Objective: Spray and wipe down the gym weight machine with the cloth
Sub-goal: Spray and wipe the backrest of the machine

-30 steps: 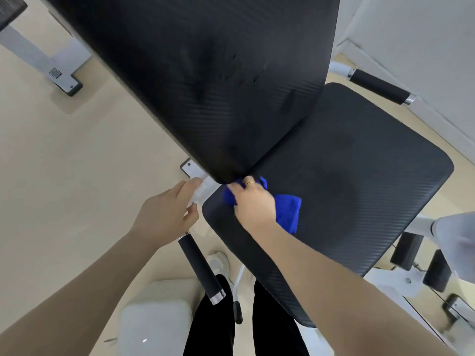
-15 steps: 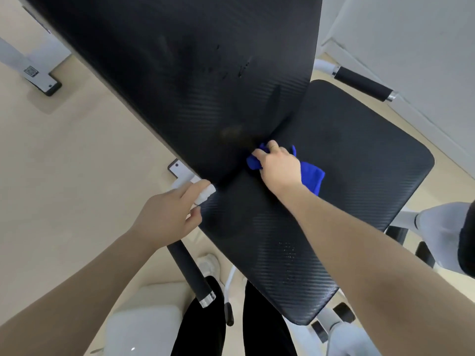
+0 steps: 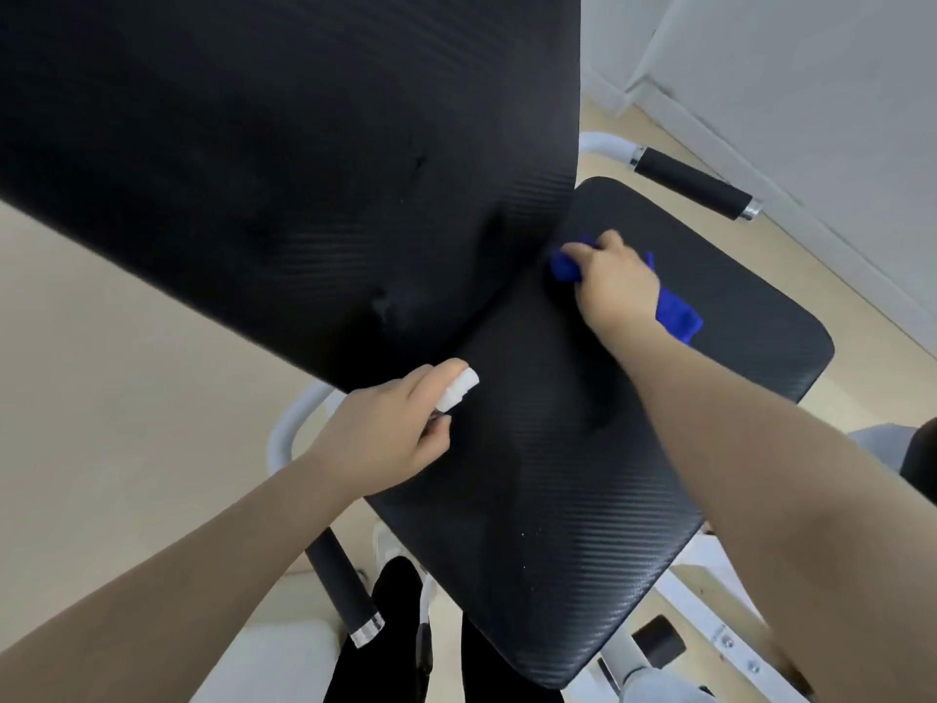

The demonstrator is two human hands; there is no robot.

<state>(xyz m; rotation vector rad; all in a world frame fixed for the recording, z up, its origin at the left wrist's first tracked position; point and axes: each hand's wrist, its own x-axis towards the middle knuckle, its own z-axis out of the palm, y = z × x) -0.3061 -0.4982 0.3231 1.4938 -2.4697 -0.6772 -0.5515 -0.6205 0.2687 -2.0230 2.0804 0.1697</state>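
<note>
Seat pad [image 3: 583, 499] surface open toward its near edge; backrest [image 3: 284, 170] blocks its far side, black-grip handles [image 3: 692, 182] flank it

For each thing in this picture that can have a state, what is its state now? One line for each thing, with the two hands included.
Blue cloth: bunched, pressed on the seat beside the crease under the backrest.
Right hand: closed on the cloth.
Spray bottle: held, only its white top visible, over the seat.
Left hand: closed around the bottle.
Seat pad: flat, a few tiny specks near its front.
Backrest: tilted, dented near its lower end.
</note>
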